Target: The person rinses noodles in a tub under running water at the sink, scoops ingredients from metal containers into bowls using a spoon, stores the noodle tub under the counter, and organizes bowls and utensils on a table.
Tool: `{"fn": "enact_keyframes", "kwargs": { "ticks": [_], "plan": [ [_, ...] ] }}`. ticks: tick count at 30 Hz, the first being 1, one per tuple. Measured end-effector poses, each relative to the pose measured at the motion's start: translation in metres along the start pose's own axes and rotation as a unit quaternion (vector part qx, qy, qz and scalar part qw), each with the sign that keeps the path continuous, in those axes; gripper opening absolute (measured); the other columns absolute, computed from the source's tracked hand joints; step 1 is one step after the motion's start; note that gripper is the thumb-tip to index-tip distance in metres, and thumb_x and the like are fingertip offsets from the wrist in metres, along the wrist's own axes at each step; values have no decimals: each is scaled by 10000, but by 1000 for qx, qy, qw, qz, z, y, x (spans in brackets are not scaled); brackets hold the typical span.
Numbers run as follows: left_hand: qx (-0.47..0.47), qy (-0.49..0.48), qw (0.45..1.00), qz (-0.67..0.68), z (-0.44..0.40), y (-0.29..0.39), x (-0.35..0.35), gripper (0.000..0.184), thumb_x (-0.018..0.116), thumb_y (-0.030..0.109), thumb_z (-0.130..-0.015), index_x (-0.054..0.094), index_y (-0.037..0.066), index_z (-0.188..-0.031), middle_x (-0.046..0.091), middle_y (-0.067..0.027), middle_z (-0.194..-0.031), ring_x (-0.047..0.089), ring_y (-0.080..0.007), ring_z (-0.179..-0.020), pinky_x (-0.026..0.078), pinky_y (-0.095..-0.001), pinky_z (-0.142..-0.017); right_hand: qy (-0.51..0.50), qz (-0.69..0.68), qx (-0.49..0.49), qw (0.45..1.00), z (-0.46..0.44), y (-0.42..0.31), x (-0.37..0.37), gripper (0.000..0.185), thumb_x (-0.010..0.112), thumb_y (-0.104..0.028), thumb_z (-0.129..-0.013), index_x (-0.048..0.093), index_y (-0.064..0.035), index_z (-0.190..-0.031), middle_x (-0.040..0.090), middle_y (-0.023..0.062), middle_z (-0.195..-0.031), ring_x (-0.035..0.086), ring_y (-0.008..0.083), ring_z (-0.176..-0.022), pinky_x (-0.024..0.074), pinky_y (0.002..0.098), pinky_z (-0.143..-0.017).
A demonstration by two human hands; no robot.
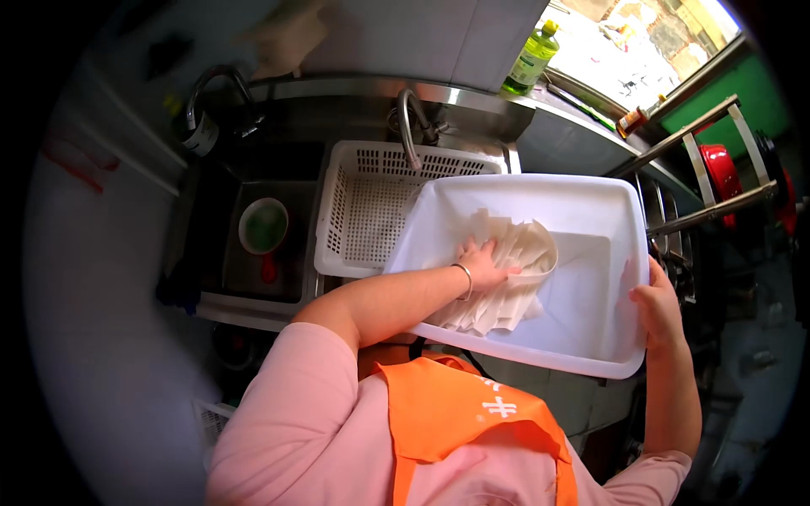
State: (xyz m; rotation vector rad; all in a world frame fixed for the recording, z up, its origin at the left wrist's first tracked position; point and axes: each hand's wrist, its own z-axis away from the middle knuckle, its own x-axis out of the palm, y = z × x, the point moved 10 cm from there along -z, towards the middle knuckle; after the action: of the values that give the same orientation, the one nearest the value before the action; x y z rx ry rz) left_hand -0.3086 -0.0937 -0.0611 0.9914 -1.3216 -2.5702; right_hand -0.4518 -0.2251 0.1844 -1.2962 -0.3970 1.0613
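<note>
White tub (586, 291) overlapping basket (359, 202), bowl (263, 226) in sink (238, 280), bottle (531, 62) by window (641, 42)

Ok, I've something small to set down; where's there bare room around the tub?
Bare floor shows in the white tub, between the pale strips and its right wall, and in the white basket, between its left wall and the tub. Crowded: the tub's left half, where the left hand is on the strips.

Strips (516, 305) in tub (584, 291), left side, left hand (485, 265) on them, right hand (660, 305) on tub's right end, basket (364, 226) left of tub, bowl (263, 226) in sink (240, 277) farther left.
</note>
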Motion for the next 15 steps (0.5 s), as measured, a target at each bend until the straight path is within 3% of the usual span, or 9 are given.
{"fn": "enact_keyframes", "kwargs": {
  "ticks": [15],
  "plan": [
    [-4,-61,998,10,-31,-26,-29,976,581,655,-703,208,124,-1431,141,-306,-1425,165,-479,-1315,193,-477,-1080,60,77,56,994,-41,-27,36,630,443,-16,-576,484,30,-1203,565,99,-1007,543,200,-936,413,269,-863]
  ]
}}
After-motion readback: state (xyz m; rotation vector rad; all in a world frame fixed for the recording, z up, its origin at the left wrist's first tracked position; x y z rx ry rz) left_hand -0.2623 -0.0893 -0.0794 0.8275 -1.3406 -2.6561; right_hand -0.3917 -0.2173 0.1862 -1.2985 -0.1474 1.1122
